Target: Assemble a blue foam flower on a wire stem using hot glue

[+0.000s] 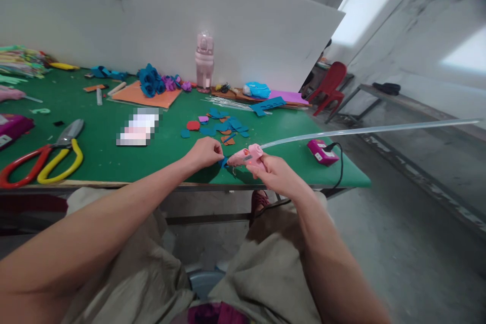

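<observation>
My right hand (275,172) grips a pink hot glue gun (247,156) with a long clear glue stick (364,131) sticking out of its back toward the right. The nozzle points left at a small blue felt piece (224,162) pinched in the fingers of my left hand (205,153). Both hands meet over the front edge of the green table (114,157). Just beyond them lie several cut blue, red and orange felt shapes (222,127).
Large red-and-yellow-handled shears (45,158) lie at the front left. A pink bottle (204,61), blue felt flowers (151,81) and an orange sheet (146,95) stand farther back. A magenta plug box (322,152) with a black cord sits at the right; a red chair (331,86) stands beyond.
</observation>
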{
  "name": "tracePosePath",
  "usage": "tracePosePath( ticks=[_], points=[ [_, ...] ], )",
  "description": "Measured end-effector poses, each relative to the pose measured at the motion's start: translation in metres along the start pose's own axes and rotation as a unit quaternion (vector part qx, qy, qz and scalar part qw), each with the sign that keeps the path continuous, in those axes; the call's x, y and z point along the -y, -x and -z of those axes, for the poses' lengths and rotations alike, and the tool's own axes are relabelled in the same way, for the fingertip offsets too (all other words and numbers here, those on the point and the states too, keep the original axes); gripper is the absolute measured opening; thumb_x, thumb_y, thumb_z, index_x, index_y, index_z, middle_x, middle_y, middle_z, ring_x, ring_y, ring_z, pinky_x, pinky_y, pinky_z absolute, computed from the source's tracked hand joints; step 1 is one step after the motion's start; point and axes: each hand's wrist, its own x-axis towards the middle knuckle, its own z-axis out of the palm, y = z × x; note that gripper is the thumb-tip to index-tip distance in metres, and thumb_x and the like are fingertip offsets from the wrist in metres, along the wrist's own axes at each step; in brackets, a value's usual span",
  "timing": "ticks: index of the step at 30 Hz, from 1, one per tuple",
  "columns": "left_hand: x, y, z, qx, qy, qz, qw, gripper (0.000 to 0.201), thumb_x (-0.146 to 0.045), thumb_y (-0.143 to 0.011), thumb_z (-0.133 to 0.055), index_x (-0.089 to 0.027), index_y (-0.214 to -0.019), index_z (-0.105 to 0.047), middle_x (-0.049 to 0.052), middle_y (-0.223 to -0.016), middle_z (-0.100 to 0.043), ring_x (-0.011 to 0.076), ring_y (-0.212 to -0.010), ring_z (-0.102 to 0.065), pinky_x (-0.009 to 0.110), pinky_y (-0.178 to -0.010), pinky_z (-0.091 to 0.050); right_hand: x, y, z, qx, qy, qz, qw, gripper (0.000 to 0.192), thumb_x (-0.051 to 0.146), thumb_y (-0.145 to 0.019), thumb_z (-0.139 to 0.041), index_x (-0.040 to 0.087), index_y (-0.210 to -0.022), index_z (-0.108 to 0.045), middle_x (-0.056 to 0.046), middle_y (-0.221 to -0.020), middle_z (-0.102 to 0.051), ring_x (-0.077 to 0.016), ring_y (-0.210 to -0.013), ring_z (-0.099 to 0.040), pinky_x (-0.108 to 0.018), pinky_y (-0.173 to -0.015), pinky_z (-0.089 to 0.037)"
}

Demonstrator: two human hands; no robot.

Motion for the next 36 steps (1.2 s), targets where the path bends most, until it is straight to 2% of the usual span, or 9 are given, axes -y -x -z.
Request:
tracePosePath(
  ticks=[5,25,36],
  points=[
    [-0.001,0.0003,0.0004,0.001,0.007,0.002,1.0,0.017,-0.023,-0.062,-0.054,-0.014,-0.066,-0.067,0.004,-0.065,-0.065,0.015,-0.061,-0.057,0.024,-0.056,-0.039,-0.0003,-0.0007,-0.0012,-0.005,0.002,0.007,1.0,0.031,0.041,-0.081,-0.043,0.015,-0.07,-0.056,-0.003,-0.066,-0.058,-0.0127,-0.06,-0.049,-0.024,-0.058,-0.034],
    [-0.0021,0.0008,0.0012,0.0,0.011,0.0,1.0,0.015,-0.023,-0.062,-0.055,-0.013,-0.064,-0.067,0.004,-0.064,-0.065,0.0144,-0.061,-0.056,0.023,-0.054,-0.037,0.0035,-0.0022,-0.0037,-0.005,-0.016,0.026,1.0,0.03,0.038,-0.081,-0.044,0.014,-0.081,-0.06,-0.002,-0.065,-0.058,-0.0119,-0.058,-0.049,-0.022,-0.058,-0.034],
    [0.0,0.0001,-0.0001,-0.002,0.013,-0.002,1.0,0.014,-0.022,-0.062,-0.054,-0.014,-0.064,-0.066,0.003,-0.064,-0.065,0.0139,-0.06,-0.056,0.023,-0.052,-0.035,-0.0004,-0.0013,-0.0042,-0.018,-0.003,0.017,1.0,0.03,0.04,-0.081,-0.044,0.014,-0.075,-0.058,-0.002,-0.064,-0.057,-0.012,-0.058,-0.049,-0.023,-0.057,-0.034]
  ],
)
